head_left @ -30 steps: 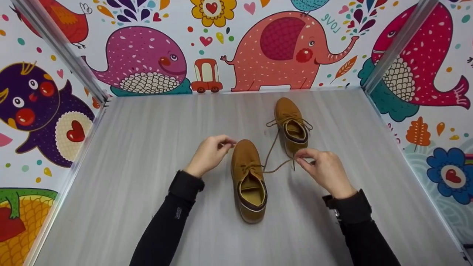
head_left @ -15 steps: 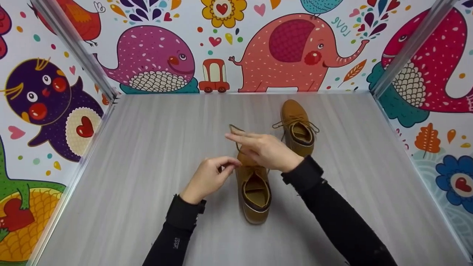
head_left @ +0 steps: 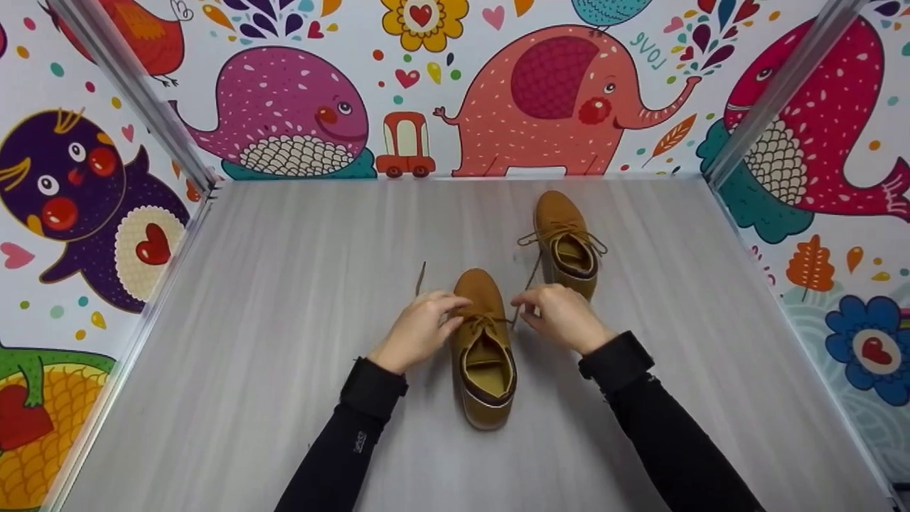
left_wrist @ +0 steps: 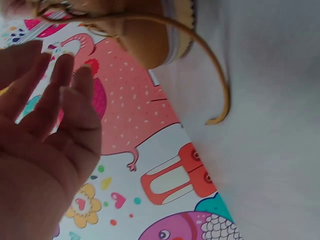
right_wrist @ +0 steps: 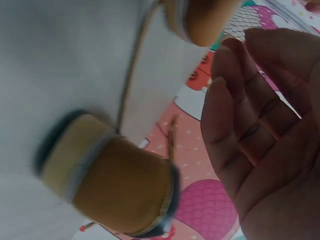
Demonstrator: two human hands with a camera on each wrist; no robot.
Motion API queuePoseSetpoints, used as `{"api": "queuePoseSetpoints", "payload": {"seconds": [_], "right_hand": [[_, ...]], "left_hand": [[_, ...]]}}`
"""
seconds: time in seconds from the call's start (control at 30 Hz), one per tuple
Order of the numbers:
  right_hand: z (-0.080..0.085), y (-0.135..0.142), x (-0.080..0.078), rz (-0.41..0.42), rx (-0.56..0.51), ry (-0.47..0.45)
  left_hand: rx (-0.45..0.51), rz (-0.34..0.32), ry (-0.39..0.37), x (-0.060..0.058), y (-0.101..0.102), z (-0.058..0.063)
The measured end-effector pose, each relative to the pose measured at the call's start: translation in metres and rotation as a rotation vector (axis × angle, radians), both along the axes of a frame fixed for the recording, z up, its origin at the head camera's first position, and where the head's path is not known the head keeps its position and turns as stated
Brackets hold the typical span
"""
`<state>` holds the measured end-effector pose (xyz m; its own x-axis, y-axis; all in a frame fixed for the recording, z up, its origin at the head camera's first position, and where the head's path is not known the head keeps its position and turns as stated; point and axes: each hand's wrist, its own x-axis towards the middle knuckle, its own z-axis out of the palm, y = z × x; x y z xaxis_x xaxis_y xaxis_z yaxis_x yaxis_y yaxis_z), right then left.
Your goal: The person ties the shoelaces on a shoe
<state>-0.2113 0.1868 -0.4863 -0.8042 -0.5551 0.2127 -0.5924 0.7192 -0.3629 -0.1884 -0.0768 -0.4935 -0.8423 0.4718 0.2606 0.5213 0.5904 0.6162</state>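
Observation:
A tan lace-up shoe [head_left: 478, 288] sits at the middle of the floor, toe facing away. My left hand [head_left: 419, 331] is at its left side, fingertips over the front of the lacing. One shoelace [left_wrist: 220, 70] trails off to the left, free of the loosely bent fingers. Right of the shoe hovers my right hand [head_left: 561, 316], its bent fingertips beside the other lace [head_left: 532, 274]. In the right wrist view nothing shows between those fingers. A matching shoe [head_left: 554, 208], its laces tied in a bow, stands farther back to the right.
Pale grey wood-look flooring [head_left: 306, 270] spreads around the shoes. A printed cartoon wall [head_left: 540, 92] closes off the back, with patterned panels at both sides. Metal strips [head_left: 778, 92] run along the corners.
The right hand crossed over the near shoe with a lace, then drew back to the right. That lace now lies loose at the left. The left hand edged forward.

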Motion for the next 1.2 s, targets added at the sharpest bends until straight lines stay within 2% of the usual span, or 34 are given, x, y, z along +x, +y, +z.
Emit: {"api": "queuePoseSetpoints", "payload": {"seconds": [0.1, 0.23, 0.43, 0.6, 0.83, 1.0, 1.2], "right_hand": [[-0.011, -0.001, 0.004, -0.024, 0.036, -0.043], [-0.023, -0.004, 0.007, -0.031, 0.059, -0.068], [-0.030, -0.005, 0.011, -0.067, 0.086, -0.035], [-0.021, 0.000, 0.015, -0.096, 0.088, 0.018], [0.000, 0.020, 0.021, -0.126, 0.076, 0.111], [0.009, 0.042, 0.026, -0.168, 0.113, 0.106], [0.012, 0.075, 0.036, -0.212, 0.128, 0.096]], "left_hand": [[-0.029, -0.010, -0.038, -0.004, 0.003, -0.007], [-0.019, -0.012, -0.007, -0.006, 0.007, -0.012], [-0.001, -0.004, 0.030, -0.006, 0.011, -0.015], [0.031, -0.009, 0.053, -0.005, 0.010, -0.013], [0.070, -0.017, 0.044, -0.001, 0.002, -0.002], [0.043, -0.024, 0.039, 0.004, -0.012, 0.003], [0.002, -0.017, -0.012, 0.013, -0.032, 0.007]]}}
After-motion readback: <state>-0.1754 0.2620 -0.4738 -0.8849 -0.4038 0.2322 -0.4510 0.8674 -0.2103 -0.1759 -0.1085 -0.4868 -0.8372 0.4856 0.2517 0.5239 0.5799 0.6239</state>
